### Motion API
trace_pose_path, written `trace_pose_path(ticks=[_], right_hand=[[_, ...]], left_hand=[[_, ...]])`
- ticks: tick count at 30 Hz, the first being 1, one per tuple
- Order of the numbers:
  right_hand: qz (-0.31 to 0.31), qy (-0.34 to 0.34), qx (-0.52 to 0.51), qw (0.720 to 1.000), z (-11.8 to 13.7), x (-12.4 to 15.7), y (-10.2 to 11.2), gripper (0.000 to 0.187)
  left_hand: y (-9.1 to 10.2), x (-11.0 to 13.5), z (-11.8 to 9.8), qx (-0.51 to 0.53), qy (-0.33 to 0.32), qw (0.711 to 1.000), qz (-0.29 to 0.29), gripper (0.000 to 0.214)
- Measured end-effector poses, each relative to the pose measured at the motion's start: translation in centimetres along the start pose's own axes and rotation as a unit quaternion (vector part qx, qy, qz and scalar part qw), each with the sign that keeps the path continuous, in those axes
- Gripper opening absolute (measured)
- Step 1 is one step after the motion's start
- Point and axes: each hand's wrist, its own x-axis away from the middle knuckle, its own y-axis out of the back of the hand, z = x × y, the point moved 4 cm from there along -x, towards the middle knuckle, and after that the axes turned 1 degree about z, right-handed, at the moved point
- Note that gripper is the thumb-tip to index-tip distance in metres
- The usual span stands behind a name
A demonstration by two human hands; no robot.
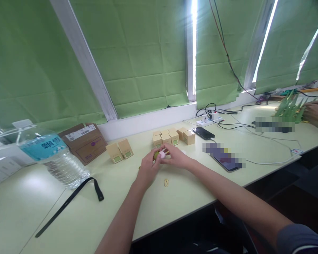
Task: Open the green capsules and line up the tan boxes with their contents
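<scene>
My left hand [149, 166] and my right hand [175, 157] meet above the table, fingers closed around a small pale-pink and green round piece [162, 155]. The green part shows beside my left fingers, and the pink ball faces me between both hands. A thin yellowish bit shows near my right fingertips, too small to name. My fingers hide much of the piece. On the table below my hands lies a small yellow loop-shaped part [166, 182]. Several small kraft cardboard boxes [175, 138] stand just behind my hands.
Two upright kraft box pieces [122, 150], a water bottle [57, 155], a black strap [66, 204] and a brown carton [86, 144] are leftward. Rightward are two phones [204, 133], a power strip [209, 121] and cables. Another person's hand [316, 114] touches green spiky material [288, 109].
</scene>
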Motion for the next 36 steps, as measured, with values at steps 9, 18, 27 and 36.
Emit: trace_pose_path(ticks=[9, 18, 27, 36], right_hand=[[-0.008, 0.019, 0.028, 0.999, 0.4, -0.1, 0.3, 0.038], [-0.012, 0.043, 0.049, 0.998, 0.4, 0.0, 0.7, 0.036], [-0.007, 0.049, 0.047, 0.998, 0.9, 0.1, 1.1, 0.034], [-0.031, 0.034, 0.028, 0.999, 0.6, 0.0, 2.1, 0.031]], left_hand=[[-0.1, -0.1, 0.0, 0.015, 0.007, 1.0, -0.003, 0.036], [-0.1, -0.1, -0.1, 0.035, 0.013, 0.999, -0.011, 0.039], [-0.3, -0.2, 0.2, 0.038, 0.018, 0.999, -0.009, 0.039], [0.2, -0.1, 0.6, 0.0, 0.033, 0.999, -0.019, 0.039]])
